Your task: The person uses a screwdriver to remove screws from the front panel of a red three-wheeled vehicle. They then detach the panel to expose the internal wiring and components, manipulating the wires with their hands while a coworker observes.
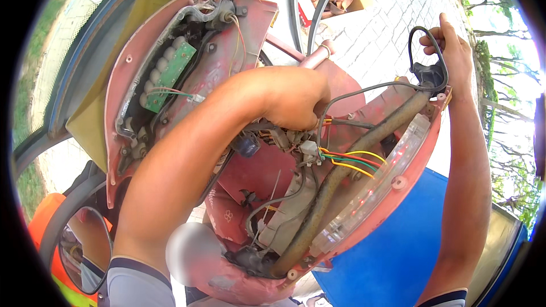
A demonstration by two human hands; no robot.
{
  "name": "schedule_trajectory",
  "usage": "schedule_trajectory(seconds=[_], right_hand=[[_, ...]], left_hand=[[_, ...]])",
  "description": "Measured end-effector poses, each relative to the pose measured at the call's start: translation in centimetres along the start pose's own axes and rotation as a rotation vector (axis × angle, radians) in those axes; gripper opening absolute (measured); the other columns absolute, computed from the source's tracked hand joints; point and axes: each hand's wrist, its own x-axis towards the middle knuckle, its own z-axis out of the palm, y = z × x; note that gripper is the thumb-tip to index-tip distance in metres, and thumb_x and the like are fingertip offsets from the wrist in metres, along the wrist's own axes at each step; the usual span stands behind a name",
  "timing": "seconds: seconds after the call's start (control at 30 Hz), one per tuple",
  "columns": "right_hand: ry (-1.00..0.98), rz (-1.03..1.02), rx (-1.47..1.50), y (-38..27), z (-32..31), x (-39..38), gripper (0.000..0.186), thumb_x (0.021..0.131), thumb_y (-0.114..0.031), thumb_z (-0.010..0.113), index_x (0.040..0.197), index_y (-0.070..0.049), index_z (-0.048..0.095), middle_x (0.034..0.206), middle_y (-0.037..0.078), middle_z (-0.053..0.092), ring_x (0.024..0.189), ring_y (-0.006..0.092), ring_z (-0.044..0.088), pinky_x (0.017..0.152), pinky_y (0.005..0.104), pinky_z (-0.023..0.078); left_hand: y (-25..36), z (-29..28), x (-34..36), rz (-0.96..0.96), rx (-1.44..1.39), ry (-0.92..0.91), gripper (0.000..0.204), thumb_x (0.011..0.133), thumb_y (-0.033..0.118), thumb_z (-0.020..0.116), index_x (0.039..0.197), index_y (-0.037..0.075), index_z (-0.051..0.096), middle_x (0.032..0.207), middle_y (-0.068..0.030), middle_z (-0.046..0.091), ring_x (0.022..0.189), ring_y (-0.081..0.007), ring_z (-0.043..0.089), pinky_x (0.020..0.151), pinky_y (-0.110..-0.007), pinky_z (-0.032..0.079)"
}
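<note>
The front of a faded red vehicle lies opened up below me. Its red front shell (259, 37), with a green circuit board (170, 77) inside, leans away at the left. My left hand (298, 99) is closed with its knuckles up, down in the wiring; its fingertips and anything between them are hidden. Beside it sit a white connector (309, 149) and several coloured wires (355, 159). At the far end of the worn handlebar tube (333, 179), my right hand (452, 51) has its fingers around a looped black cable (411, 42), one finger pointing up.
A clear lamp strip (372, 193) edges the right-hand side of the red body. Lower left stand a round mirror (85, 250) and orange cloth (52, 213). A blue panel (392, 233) lies at the right. Beyond, an open carton (355, 0) rests on paving (398, 0).
</note>
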Motion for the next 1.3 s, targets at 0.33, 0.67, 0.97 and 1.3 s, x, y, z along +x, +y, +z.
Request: schedule_trajectory(seconds=[0.33, 0.67, 0.97, 1.3], right_hand=[[-0.003, 0.004, -0.001, 0.1, 0.1, 0.1, 0.061, 0.099, -0.055, 0.06, 0.089, 0.004, 0.073, 0.081, 0.013, 0.073, 0.074, 0.0161, 0.064, 0.074, 0.0291, 0.052], [-0.013, -0.009, 0.018, 1.3, -0.4, 0.8, 0.062, 0.1, -0.056, 0.057, 0.09, 0.003, 0.074, 0.081, 0.013, 0.074, 0.073, 0.0158, 0.064, 0.075, 0.0299, 0.051], [-0.031, -0.04, 0.036, 1.5, -0.2, 0.9, 0.063, 0.1, -0.056, 0.056, 0.091, 0.004, 0.074, 0.082, 0.013, 0.073, 0.074, 0.016, 0.064, 0.076, 0.0301, 0.051], [-0.033, -0.028, 0.023, 1.4, -0.3, 0.6, 0.063, 0.099, -0.056, 0.057, 0.09, 0.004, 0.074, 0.082, 0.012, 0.074, 0.074, 0.0152, 0.064, 0.076, 0.0294, 0.052]], left_hand=[[-0.1, 0.2, 1.6, -0.089, 0.059, -0.3, 0.03, 0.086, 0.027, 0.079, 0.092, -0.002, 0.076, 0.081, -0.0159, 0.074, 0.073, -0.027, 0.07, 0.068, -0.042, 0.053], [-1.2, -0.9, -1.3, -0.005, -0.318, -0.073, 0.024, 0.091, 0.019, 0.076, 0.086, -0.004, 0.073, 0.066, -0.0026, 0.062, 0.062, -0.0089, 0.053, 0.058, -0.033, 0.044], [-1.5, -0.3, -1.0, -0.086, -0.398, -0.099, 0.029, 0.095, 0.024, 0.075, 0.086, -0.003, 0.073, 0.065, 0.0013, 0.059, 0.062, -0.0072, 0.05, 0.056, -0.033, 0.042], [-2.1, 1.8, -2.6, -0.146, -0.358, -0.106, 0.025, 0.088, 0.01, 0.076, 0.107, -0.005, 0.069, 0.094, -0.0086, 0.07, 0.083, -0.0134, 0.068, 0.072, -0.031, 0.054]])
